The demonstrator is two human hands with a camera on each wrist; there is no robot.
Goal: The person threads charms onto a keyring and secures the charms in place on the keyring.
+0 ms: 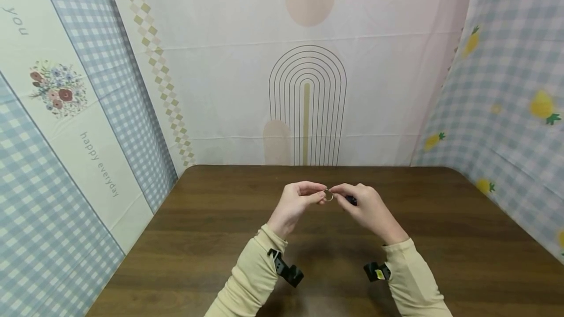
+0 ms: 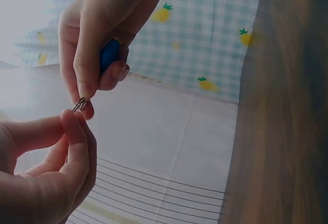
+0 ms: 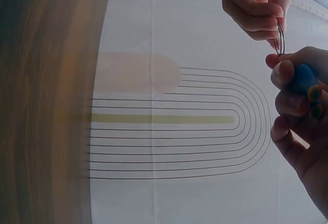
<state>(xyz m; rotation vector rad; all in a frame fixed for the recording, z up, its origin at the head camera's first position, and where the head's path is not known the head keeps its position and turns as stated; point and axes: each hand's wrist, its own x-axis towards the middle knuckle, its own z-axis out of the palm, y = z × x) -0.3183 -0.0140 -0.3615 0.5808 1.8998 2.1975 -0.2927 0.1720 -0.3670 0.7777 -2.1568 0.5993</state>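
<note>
A thin metal split ring (image 3: 280,40), the kind used for keys, is held up between both hands above the table. My left hand (image 1: 296,204) pinches one side of it between thumb and fingertips. From the other side, the thumb and index finger of my right hand (image 1: 369,208) grip the ring's edge. Within the right hand's curled fingers sits a small blue object (image 3: 305,78) with dark and orange-yellow parts at one end. Fingers cover part of it, and I cannot tell what it is. In the left wrist view the ring's wires look slightly spread apart.
The brown wooden table (image 1: 198,238) lies below both hands. Behind it hangs a pale patterned cloth (image 1: 229,87), with checked cloths at the left and right sides. Black camera mounts (image 1: 288,270) are strapped to both wrists over the sleeves.
</note>
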